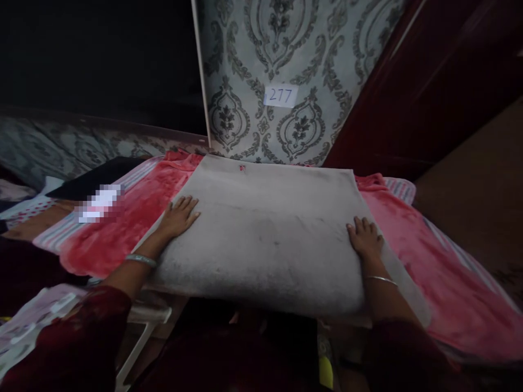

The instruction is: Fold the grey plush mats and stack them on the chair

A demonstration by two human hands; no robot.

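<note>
A large pale grey cloth (pixel 261 228) lies spread over the table, its near edge hanging down at the front. On its left side my left hand (pixel 178 218) rests flat, fingers apart, a bangle on the wrist. My right hand (pixel 365 237) presses on the cloth's right side, also with spread fingers and a thin bangle. Under the cloth is a red plush blanket (pixel 151 198) that shows at both sides. Neither hand grips anything. A small red mark (pixel 242 169) sits near the cloth's far edge.
Patterned wallpaper (pixel 265 130) with a paper label reading 277 (pixel 281 96) rises behind. A large dark screen (pixel 98 60) stands at the left, a dark red door-like panel (pixel 408 98) at the right. A striped cloth (pixel 61 231) edges the blanket. Below shows a pale frame leg (pixel 137 348).
</note>
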